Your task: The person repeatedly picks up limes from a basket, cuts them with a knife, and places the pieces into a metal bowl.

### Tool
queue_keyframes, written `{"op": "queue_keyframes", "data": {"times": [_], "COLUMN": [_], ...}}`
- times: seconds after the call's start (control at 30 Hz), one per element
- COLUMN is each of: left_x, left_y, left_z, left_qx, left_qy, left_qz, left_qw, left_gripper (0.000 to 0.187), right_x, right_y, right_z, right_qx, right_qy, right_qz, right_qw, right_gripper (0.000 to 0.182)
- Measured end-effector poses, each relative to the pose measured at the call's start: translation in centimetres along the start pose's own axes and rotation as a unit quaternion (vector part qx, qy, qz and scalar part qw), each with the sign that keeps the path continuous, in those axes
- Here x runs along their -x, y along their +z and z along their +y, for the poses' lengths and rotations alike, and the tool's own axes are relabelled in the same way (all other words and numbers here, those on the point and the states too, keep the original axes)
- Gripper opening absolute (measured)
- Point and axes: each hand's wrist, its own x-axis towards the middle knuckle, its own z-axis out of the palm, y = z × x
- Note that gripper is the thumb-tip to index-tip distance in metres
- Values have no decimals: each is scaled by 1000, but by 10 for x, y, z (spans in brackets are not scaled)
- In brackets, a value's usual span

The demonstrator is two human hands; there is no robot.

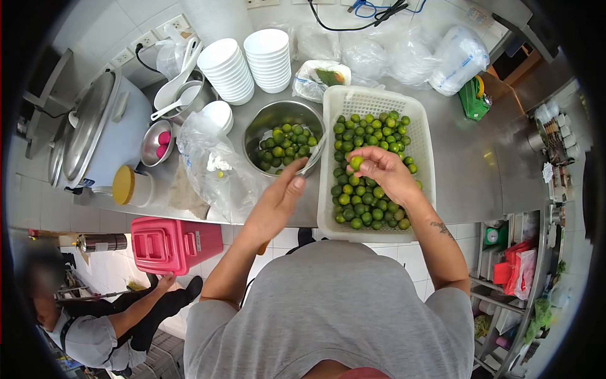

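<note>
The right hand point(385, 174) was over the white basket point(421, 136), w/ fingers closed on one small green lime point(356, 162). The lime was pinched between thumb and fingertips, held above the heap of limes point(369, 189) in the basket, approx. at the basket's middle. The lime was almost round, so its long axis could not be told; which end pointed where was too small to see.

The left hand point(278, 202) was at the near rim of the steel bowl point(262, 123), fingers together and stretched toward the bowl, tips touching or just above the rim. I could not tell if it held something; a bit of an orange-brown thing showed under the wrist, prob. a handle, but it was mostly hidden.

The steel bowl stood just left of the basket, touching it, and had green limes in it too. The basket's long axis ran from the person away to the wall; it stood on the steel counter point(480, 170), its near end at the counter's edge.

Left of the bowl lay a crumpled clear plastic bag point(214, 164). Behind it were two stacks of white bowls point(249, 66), a small metal bowl w/ pink things point(158, 144), and a big rice cooker point(101, 132). A red box point(170, 243) stood below the counter. Another person point(95, 328) sat low at the left, one hand near the red box.
</note>
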Motion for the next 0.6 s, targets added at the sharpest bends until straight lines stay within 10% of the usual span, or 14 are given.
{"op": "queue_keyframes", "data": {"times": [0.6], "left_x": [2], "left_y": [29], "left_z": [-3], "left_qx": [-198], "left_qy": [75], "left_qz": [-38], "left_qw": [977], "left_gripper": [53], "right_x": [-6], "right_y": [21], "right_z": [-3], "right_qx": [-163], "right_qy": [-95], "right_qz": [108], "right_qw": [976], "right_gripper": [29]}}
